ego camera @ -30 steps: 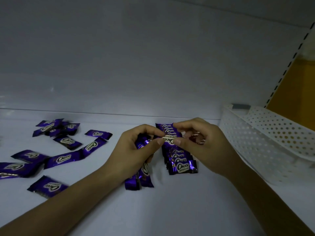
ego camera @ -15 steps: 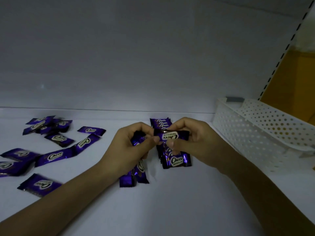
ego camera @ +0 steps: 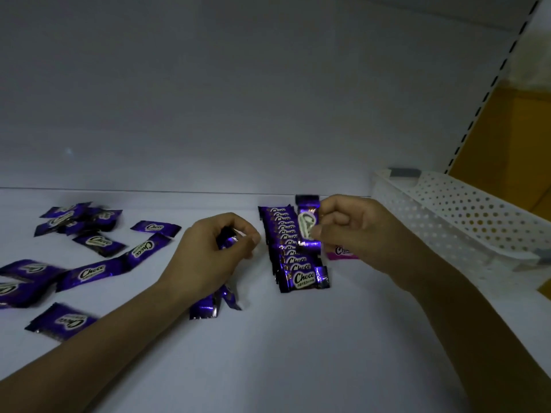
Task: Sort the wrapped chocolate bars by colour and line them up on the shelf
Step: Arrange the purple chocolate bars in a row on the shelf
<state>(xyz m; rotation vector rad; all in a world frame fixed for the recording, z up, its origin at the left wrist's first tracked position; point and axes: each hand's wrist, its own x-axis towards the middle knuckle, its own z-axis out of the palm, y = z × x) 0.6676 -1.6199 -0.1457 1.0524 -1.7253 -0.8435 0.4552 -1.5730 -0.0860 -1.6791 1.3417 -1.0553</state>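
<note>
White shelf [ego camera: 268,362] under a plain pale back panel [ego camera: 238,99], dimly lit, from the head view. At the far right, a white perforated basket [ego camera: 465,213], set on the shelf. Near the middle, a row of purple bars [ego camera: 298,263], overlapped label-up, running from the back panel toward the viewer. Just right of it, partly hidden under the right hand [ego camera: 354,231], one pink bar [ego camera: 340,253].

Right grip: narrow, pinching a single purple bar [ego camera: 307,225] held on end just beside the far part of the row. Left hand [ego camera: 208,251]: curled round a bunch of purple bars [ego camera: 208,308], ends sticking out below the palm, down by the shelf. Well to the left, loose purple bars [ego camera: 95,272], scattered and unsorted.

Step in hand, as a judgement: passing bars one at a time from the left grip to the right and adding them to the purple row.

Next, probably: turn the held bar flat, label up, lay it square onto the row without nudging the overlapped ones, then draw another from the left bunch.
</note>
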